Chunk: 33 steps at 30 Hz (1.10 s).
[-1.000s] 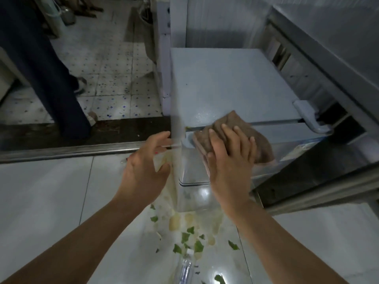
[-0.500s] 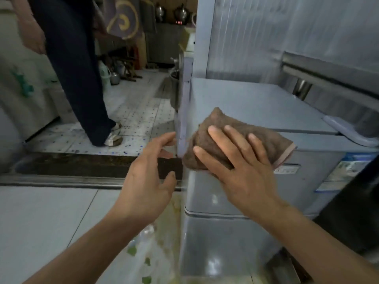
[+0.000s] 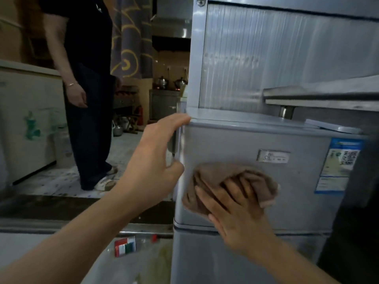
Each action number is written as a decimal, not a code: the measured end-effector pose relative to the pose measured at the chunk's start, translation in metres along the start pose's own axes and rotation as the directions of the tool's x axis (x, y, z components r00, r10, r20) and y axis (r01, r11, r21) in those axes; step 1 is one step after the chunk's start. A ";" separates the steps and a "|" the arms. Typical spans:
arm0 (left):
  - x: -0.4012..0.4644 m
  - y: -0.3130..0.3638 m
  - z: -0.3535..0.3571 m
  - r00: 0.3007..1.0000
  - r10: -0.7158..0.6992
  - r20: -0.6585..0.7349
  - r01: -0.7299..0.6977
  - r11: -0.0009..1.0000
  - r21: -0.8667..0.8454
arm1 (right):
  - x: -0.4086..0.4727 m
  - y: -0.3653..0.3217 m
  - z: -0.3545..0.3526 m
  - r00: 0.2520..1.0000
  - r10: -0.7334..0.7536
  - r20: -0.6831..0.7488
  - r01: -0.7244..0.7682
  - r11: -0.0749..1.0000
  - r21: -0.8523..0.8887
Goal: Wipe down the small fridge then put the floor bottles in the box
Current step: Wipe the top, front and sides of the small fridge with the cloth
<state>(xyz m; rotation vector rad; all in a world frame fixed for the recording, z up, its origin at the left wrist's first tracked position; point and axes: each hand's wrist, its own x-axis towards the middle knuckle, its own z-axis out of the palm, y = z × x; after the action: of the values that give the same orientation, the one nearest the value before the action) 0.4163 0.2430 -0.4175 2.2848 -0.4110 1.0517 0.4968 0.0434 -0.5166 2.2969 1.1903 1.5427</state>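
The small grey fridge (image 3: 297,187) fills the right half of the view, its front door facing me. My right hand (image 3: 235,214) presses a brown cloth (image 3: 221,177) flat against the upper door, left of the middle and below a small silver badge. My left hand (image 3: 155,160) is at the fridge's top left corner, fingertips touching the lid edge, thumb near the side edge, holding nothing. A clear bottle with a red, white and green label (image 3: 125,245) lies on the floor beside the fridge's left side. No box is in view.
A person in dark clothes (image 3: 88,89) stands on the tiled floor beyond a dark threshold. A white chest freezer (image 3: 26,124) is at far left. A steel shelf (image 3: 320,95) juts over the fridge top at right. Kettles and pots sit at the back.
The view has dropped lower and closer to the fridge front. My right hand slid the cloth from the top front edge down onto the door face. My left hand rose to the top corner.
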 end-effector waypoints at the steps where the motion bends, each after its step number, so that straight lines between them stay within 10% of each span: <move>1: 0.001 0.003 0.003 1.000 0.025 -0.012 -0.024 0.999 0.045 | -0.006 -0.001 -0.002 1.000 -0.003 0.001 0.003 1.000 0.009; 12: 0.014 0.011 0.017 0.978 0.068 -0.197 -0.003 0.950 0.313 | 0.029 0.034 -0.015 0.956 0.259 -0.141 -0.260 0.966 0.010; 20: 0.010 0.030 0.038 0.952 0.002 -0.306 0.109 0.932 0.346 | -0.020 0.083 -0.024 0.615 0.758 -0.217 -0.714 0.652 0.254; 28: 0.015 0.055 0.071 0.977 0.171 -0.130 -0.100 0.900 0.425 | -0.003 0.068 -0.014 0.837 0.499 -0.226 -0.486 0.867 0.115; 33: 0.016 0.055 0.082 0.971 0.145 -0.192 -0.056 0.912 0.406 | -0.041 0.112 -0.013 0.594 0.749 -0.294 -0.715 0.659 0.234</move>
<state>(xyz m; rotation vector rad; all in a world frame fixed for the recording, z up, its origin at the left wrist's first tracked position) 0.4476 0.1489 -0.4266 2.4775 -0.2417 1.5435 0.5396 -0.0641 -0.4839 2.8420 0.2830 2.3016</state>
